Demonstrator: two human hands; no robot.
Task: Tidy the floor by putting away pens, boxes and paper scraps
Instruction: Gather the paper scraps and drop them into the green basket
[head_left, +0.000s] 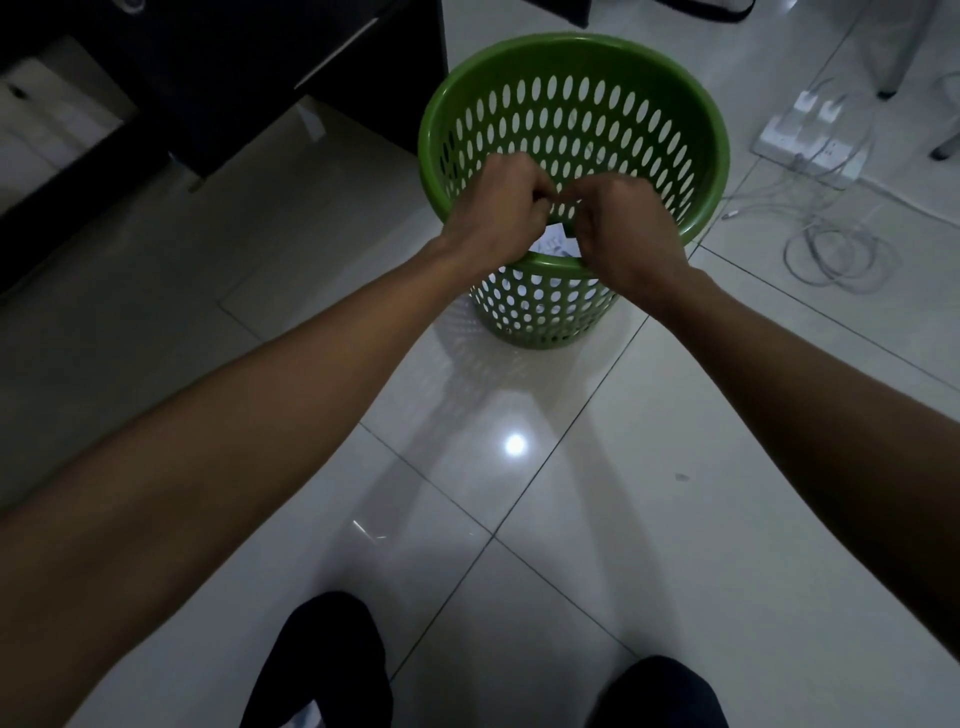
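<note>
— Fingers (537, 200) of both hands are curled closed and meet over the bin's mouth. What they pinch between them I cannot tell.

— Where is the paper?

— One white scrap (558, 243) shows just below the knuckles, inside the green bin (691, 93), near its front rim. Whether the fingers touch it is hidden.

— Which hand is nearer?

— The left hand (501, 208) and right hand (621, 223) are about equally near; the scrap lies straight under them. I think opening the fingers is enough.

— Count?

— Two hands, one bin, one scrap seen. No pens or boxes in view.
</note>
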